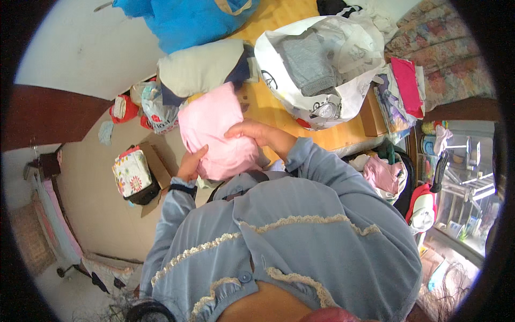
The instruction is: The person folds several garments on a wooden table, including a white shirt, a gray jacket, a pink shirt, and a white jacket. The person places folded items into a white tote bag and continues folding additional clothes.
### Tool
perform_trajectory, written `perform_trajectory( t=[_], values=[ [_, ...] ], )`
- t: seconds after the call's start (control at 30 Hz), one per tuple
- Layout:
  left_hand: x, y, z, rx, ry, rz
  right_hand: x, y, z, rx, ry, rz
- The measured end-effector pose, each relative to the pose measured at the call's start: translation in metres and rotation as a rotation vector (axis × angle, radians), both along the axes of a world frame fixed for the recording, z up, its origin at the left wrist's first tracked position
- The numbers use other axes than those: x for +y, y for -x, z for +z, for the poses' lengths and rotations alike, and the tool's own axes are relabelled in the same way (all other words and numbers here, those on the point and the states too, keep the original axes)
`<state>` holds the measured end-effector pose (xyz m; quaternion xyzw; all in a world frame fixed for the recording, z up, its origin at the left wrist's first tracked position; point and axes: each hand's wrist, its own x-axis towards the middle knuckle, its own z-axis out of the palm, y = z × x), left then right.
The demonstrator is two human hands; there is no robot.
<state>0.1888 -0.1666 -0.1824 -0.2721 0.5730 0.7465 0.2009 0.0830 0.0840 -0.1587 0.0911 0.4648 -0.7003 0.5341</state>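
Observation:
A folded pink cloth (pixel 217 116) is held between my two hands, close in front of my body. My left hand (pixel 192 164) grips its lower left side, thumb on top. From the right, my right hand (pixel 257 133) holds the cloth with its thumb pressed on the upper face. The fingers beneath are hidden. Just beyond the cloth lies a folded cream textile (pixel 201 66) with dark blue fabric under it. To the right of that, a white plastic bag (pixel 277 94) stands wide at the mouth, with a grey knitted garment (pixel 307 60) inside.
The wooden table (pixel 277 116) bears these things, with a blue fabric bag (pixel 193 24) at its far end. Folded textiles (pixel 406 86) sit on a cardboard box (pixel 372 114) at right. On the floor at left are a cardboard box (pixel 159 165) and several filled plastic bags (pixel 155 102).

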Motion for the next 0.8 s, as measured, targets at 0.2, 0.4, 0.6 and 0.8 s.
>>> perform_trajectory(
  t=[0.2,0.4,0.6,0.8],
  values=[
    [0.01,0.008,0.076,0.264,0.006,0.079,0.027,-0.012,0.107,0.494,-0.212,0.003],
    [0.04,0.08,0.19,0.746,-0.162,0.145,0.144,-0.014,0.209,0.807,-0.096,-0.433],
    [0.163,0.131,0.214,0.824,0.384,-0.644,0.263,0.016,0.286,1.242,-0.143,-0.732],
    [0.311,0.186,0.173,0.67,0.705,-1.34,0.327,0.089,0.296,0.989,0.028,-0.839]
  ],
)
